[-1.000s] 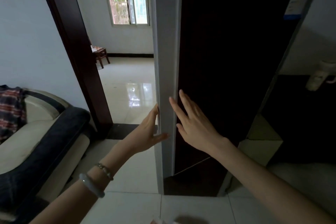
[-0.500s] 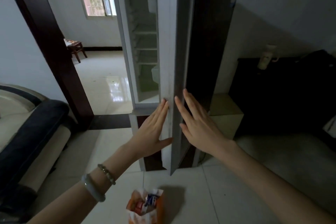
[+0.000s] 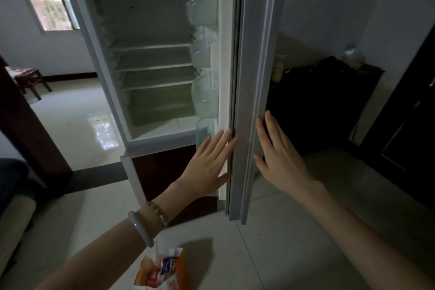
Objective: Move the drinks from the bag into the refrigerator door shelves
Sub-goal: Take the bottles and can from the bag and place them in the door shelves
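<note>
Head cam: left hand [image 3: 207, 167] and right hand [image 3: 280, 160] flat, fingers spread, either side of grey fridge door [image 3: 254, 92]; orange drinks bag [image 3: 162, 271] on floor below; swing door fully wide before unloading.

Open refrigerator [image 3: 150, 59] seen from above, its door [image 3: 254, 77] swung toward the viewer and seen edge-on. The left hand [image 3: 207, 167], fingers spread, lies flat on the door's inner side beside the lowest of the clear door shelves [image 3: 204, 94]; the right hand [image 3: 280, 160], also flat and spread, lies on the outer face. Wire racks inside hold nothing visible. An orange bag [image 3: 162, 271] of drinks [image 3: 168, 265] stands on the tiled floor [image 3: 270, 254], near, below the left wrist with its two bracelets [image 3: 148, 221].
</note>
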`<state>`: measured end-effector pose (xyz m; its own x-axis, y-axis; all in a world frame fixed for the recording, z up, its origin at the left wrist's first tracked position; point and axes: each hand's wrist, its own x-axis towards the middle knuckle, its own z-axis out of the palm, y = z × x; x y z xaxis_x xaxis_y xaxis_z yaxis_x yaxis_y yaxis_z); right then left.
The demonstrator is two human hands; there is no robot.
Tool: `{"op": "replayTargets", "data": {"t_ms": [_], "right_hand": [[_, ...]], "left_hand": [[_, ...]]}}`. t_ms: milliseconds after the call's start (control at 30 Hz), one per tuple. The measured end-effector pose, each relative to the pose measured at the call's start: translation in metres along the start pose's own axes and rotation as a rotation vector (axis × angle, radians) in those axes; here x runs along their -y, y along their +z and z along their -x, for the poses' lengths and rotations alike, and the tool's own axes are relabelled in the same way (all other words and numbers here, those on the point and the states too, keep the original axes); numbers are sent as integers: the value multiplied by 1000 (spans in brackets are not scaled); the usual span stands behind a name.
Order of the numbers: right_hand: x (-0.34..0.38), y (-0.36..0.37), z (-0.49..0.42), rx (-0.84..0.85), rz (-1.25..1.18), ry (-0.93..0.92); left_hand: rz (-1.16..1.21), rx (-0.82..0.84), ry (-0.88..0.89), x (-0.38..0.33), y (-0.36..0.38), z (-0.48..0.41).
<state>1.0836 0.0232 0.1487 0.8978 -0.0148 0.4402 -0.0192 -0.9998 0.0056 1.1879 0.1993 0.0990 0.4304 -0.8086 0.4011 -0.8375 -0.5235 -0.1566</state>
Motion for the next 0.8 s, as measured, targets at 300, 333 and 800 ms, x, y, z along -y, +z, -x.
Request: {"op": "replayTargets", "data": {"t_ms": [300, 333, 800], "right_hand": [[-20, 5, -10, -105, 123, 176], [-19, 6, -15, -109, 121, 154], [-49, 38, -76, -42, 309, 182]], "left_hand": [[71, -98, -193, 54, 17, -53], [69, -108, -175, 60, 20, -62], [71, -201, 225, 71, 57, -171]]}}
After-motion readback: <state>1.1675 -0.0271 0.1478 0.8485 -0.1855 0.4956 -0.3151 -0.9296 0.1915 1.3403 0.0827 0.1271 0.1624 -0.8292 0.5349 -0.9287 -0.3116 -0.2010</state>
